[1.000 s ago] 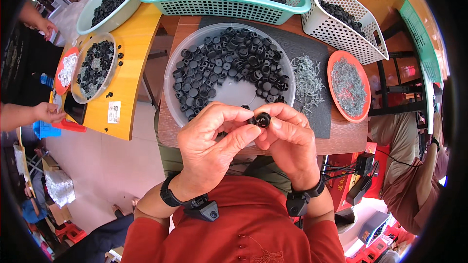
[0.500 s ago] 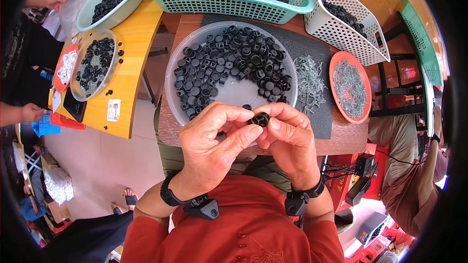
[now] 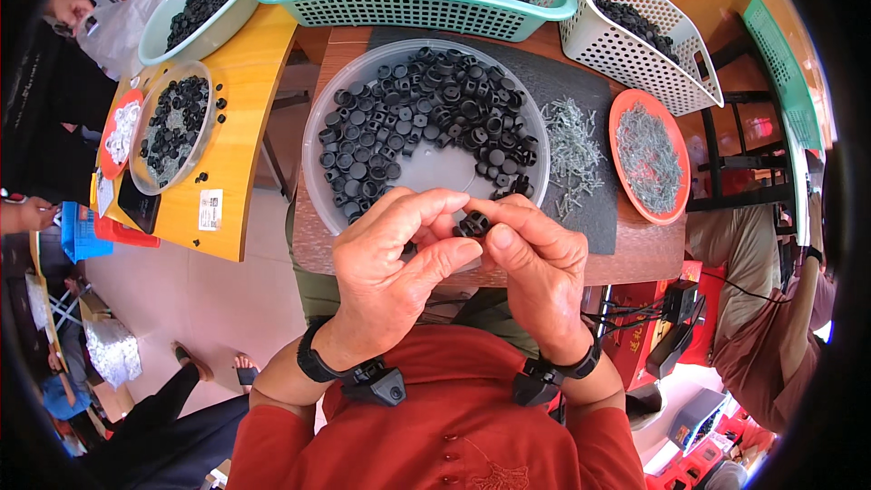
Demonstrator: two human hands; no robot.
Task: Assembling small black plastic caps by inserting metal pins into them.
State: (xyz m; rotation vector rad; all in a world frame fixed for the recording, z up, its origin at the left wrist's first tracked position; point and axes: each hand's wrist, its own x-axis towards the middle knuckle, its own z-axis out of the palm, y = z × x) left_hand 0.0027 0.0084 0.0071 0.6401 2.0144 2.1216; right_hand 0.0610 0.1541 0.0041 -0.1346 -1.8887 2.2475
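Observation:
My left hand (image 3: 390, 249) and my right hand (image 3: 543, 259) meet over the near edge of a translucent round tub (image 3: 313, 159). Between their fingertips is a small round black plastic part (image 3: 473, 224), its side with openings showing. Thumb and forefinger of each hand are closed on it; the fingers cover some of its edge. Many loose black plastic parts (image 3: 363, 150), some cup-shaped and some like caps, fill the tub around a bare patch. To its right, thin silvery metal pieces that look like springs (image 3: 573, 152) lie on a dark mat (image 3: 594, 227).
An orange dish (image 3: 685, 195) holds more metal pieces. Behind stand a green basket (image 3: 408, 16) and a white basket (image 3: 635, 63) of black parts. On a yellow table (image 3: 263, 100) at left are a pale basin (image 3: 150, 45) and a clear bowl (image 3: 209, 127). Another person's hand (image 3: 36, 214) shows far left.
The black part has turned in my fingers, now showing its openings, and moved slightly left. My right hand has shifted a little with it. At far left, the other person's hands have moved outward.

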